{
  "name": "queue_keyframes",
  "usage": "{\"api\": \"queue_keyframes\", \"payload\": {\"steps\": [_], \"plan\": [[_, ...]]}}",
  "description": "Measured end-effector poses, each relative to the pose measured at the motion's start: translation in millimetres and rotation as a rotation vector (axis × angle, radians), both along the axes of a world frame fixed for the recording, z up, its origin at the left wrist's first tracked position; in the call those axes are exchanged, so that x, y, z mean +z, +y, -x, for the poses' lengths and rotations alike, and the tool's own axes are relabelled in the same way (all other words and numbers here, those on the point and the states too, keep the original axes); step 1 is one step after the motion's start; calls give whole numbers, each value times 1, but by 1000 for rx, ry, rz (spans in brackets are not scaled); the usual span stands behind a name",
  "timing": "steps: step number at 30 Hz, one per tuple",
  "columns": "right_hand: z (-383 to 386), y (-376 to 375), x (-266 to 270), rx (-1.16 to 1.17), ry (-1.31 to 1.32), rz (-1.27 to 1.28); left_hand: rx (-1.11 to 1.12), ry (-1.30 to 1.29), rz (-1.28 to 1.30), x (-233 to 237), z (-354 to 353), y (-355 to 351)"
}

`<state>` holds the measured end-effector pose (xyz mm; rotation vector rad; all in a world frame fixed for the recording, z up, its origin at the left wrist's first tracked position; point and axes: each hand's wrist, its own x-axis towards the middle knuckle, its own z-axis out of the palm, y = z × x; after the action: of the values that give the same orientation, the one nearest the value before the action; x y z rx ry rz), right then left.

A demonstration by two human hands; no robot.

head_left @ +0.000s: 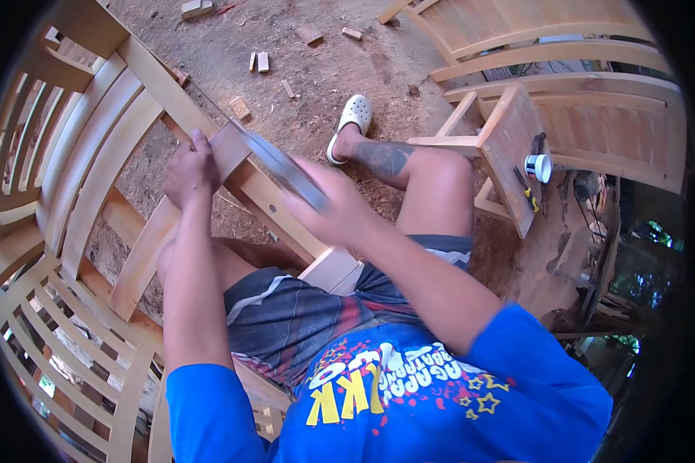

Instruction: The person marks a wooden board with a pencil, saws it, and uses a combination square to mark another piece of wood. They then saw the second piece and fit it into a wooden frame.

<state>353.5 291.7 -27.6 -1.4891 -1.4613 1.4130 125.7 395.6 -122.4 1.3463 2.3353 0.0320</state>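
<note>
Across the lap, toward 10 o'clock: slatted wooden frame [77,177], with one rail [262,197] running from 11 o'clock down to centre. Left hand [191,174] sits at 10 o'clock of centre, fingers clenched round the rail's edge. Right hand [336,208] is at centre, fingers closed on the near end of a grey blade [274,158]. Blade is motion-blurred; saw or file, cannot tell. It lies along the rail's top, tip toward 11 o'clock, passing just beside the left hand.

Person is seated, one bare knee on each side of the rail. One foot in a white clog [353,116] rests at 12 o'clock on the dirt floor [316,46]. Offcuts [259,62] are scattered on the floor at 12 o'clock.

At 3 o'clock: small wooden surface [506,131] carrying a white jar [538,167] and a yellow-handled screwdriver [529,197], well apart from both hands. More chair frames [564,46] at 1 o'clock.
</note>
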Motion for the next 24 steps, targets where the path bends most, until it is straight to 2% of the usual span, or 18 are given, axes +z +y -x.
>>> {"api": "queue_keyframes", "payload": {"steps": [1,3,6,7,8,10,12,15,18,20,23,24], "plan": [[20,39,-16,63,-49,25,-4,9,1,-3,-1,-1],[42,88,24,137,-279,296,1,44,-2,-4,2,2],[20,37,0,47,-141,51,10,45,10,5,-1,3],[3,4,18,2,-81,14,26,47,13,6,-1,4],[-18,-37,27,-6,-161,-75,19,46,3,4,1,2],[-59,-102,83,15,-177,149,-2,45,-5,-2,4,2],[-85,-138,136,68,-225,294,10,26,7,-1,4,1],[-86,-142,145,64,-206,304,-2,25,25,-5,2,1],[-49,-81,43,32,-155,-19,10,26,23,-4,4,1],[-3,1,-11,24,-3,-41,19,11,19,-4,-2,3],[39,82,23,117,-321,312,18,17,15,0,3,1],[34,72,23,110,-265,251,20,17,9,3,1,0]]}}
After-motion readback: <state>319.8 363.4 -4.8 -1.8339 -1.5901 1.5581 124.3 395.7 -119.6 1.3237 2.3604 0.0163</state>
